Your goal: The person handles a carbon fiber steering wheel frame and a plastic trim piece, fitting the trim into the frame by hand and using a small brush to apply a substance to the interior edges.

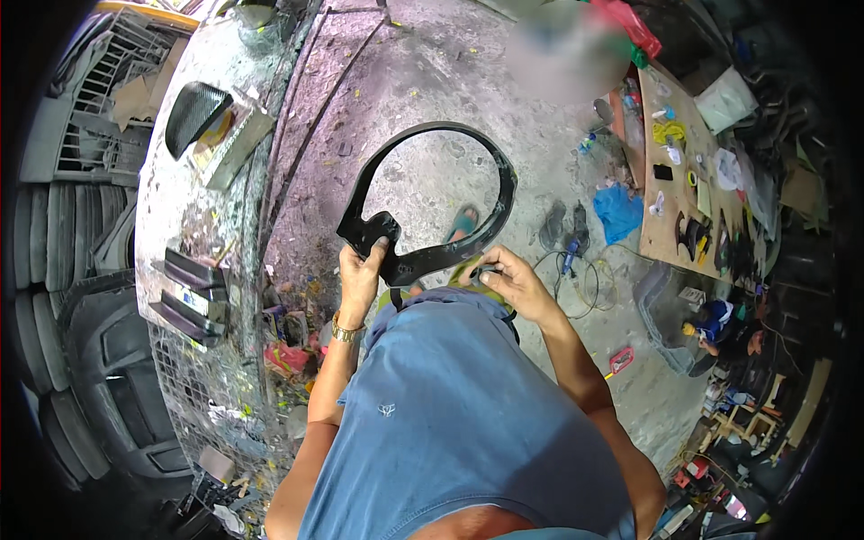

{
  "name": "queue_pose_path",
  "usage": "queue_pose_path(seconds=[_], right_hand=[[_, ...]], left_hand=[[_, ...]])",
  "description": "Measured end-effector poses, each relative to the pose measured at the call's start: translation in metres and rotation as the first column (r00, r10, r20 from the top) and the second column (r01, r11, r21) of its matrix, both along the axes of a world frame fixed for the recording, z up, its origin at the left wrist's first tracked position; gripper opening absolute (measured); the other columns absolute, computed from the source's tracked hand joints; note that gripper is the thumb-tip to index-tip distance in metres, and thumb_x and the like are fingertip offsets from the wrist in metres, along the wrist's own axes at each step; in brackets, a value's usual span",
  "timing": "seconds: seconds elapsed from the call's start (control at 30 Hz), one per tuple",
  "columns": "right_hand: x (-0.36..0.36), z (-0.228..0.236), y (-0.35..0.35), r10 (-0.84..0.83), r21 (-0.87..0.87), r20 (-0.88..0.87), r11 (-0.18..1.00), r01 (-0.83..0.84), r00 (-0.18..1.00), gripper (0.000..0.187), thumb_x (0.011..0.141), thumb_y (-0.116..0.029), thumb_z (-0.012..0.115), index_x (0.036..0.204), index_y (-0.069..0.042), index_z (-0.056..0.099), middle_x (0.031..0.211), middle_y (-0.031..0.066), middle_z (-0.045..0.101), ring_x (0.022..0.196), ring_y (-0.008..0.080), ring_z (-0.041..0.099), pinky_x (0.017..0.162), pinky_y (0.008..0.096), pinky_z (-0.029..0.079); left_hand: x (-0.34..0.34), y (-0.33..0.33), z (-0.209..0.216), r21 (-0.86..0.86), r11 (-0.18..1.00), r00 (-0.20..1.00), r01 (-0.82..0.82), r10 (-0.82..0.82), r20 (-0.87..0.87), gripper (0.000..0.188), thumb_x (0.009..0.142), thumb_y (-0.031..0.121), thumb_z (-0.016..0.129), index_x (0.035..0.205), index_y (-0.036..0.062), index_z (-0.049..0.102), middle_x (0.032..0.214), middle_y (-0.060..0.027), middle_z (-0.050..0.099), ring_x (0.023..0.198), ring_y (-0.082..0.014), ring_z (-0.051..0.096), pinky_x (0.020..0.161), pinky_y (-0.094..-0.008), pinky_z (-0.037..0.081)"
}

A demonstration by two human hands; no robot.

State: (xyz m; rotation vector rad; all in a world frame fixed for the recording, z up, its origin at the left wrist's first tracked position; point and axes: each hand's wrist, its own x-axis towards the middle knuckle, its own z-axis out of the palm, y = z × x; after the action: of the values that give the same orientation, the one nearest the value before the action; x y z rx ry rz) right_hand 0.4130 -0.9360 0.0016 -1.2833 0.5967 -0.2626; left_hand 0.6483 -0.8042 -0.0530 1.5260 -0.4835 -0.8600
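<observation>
In front of my body I hold up a glossy black ring-shaped part (423, 264), a wide open hoop with a thicker, notched corner at its lower left. My left hand (358, 281) grips that corner, thumb on top and fingers behind. Just right of the hoop's lower edge, my right hand (513, 283) has thumb and fingers pinched together. A small dark object (486, 270) shows between its fingertips; its kind is too small to tell. The right hand appears apart from the ring.
To my left is a pale, stained worktable (189, 54) with a carbon-patterned cover (196, 115) and two dark ribbed pieces (189, 310). On the right, a wooden board (661, 216) bears tools and scraps beside a blue plastic bag (617, 214). A cable (594, 292) lies on the floor.
</observation>
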Motion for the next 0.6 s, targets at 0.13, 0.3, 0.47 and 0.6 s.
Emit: queue_pose_path(seconds=[0.13,0.3,0.47,0.6], right_hand=[[0.031,0.006,-0.057,-0.04,-0.471,-0.123,0.882,-0.023,0.992,0.013,0.095,-0.005,0.051,0.104,0.002,0.057,0.097,0.0142,0.064,0.092,0.0247,0.063,0.084,0.0358,0.048],[0.043,-0.002,-0.16,-0.243,-0.763,-0.143,0.645,0.05,0.959,0.02,0.096,-0.005,0.043,0.112,0.002,0.053,0.106,0.0185,0.058,0.096,0.0318,0.059,0.086,0.0392,0.047],[-0.006,-0.007,-0.329,-0.533,-0.867,-0.167,0.48,0.133,0.83,0.034,0.095,-0.009,0.044,0.128,0.0,0.043,0.121,0.0191,0.05,0.115,0.0293,0.05,0.1,0.0371,0.038],[0.027,-0.003,-0.434,-0.534,-0.804,-0.254,0.581,0.131,0.807,0.035,0.103,-0.024,0.045,0.128,0.001,0.044,0.12,0.0154,0.05,0.11,0.0243,0.051,0.096,0.0346,0.041]], left_hand=[[0.02,-0.056,0.002,-0.008,1.0,0.999,-0.018,0.018,-0.046,0.013,0.092,0.012,0.064,0.097,0.0004,0.067,0.082,0.0039,0.064,0.071,-0.0041,0.053,0.063,-0.0225,0.044],[0.039,-0.141,0.005,-0.005,0.995,0.991,-0.098,0.097,-0.088,0.014,0.093,0.014,0.063,0.091,0.0021,0.069,0.075,0.005,0.063,0.063,-0.0043,0.053,0.055,-0.0237,0.042],[0.064,-0.209,0.024,-0.048,0.98,0.962,-0.191,0.178,-0.206,0.026,0.09,0.012,0.063,0.113,0.0001,0.066,0.1,-0.001,0.068,0.083,-0.0068,0.06,0.074,-0.0244,0.049],[0.081,-0.249,0.042,-0.145,0.956,0.881,-0.253,0.166,-0.442,0.028,0.088,0.006,0.063,0.115,-0.0001,0.059,0.103,-0.0027,0.066,0.094,-0.0114,0.062,0.085,-0.0262,0.049]])
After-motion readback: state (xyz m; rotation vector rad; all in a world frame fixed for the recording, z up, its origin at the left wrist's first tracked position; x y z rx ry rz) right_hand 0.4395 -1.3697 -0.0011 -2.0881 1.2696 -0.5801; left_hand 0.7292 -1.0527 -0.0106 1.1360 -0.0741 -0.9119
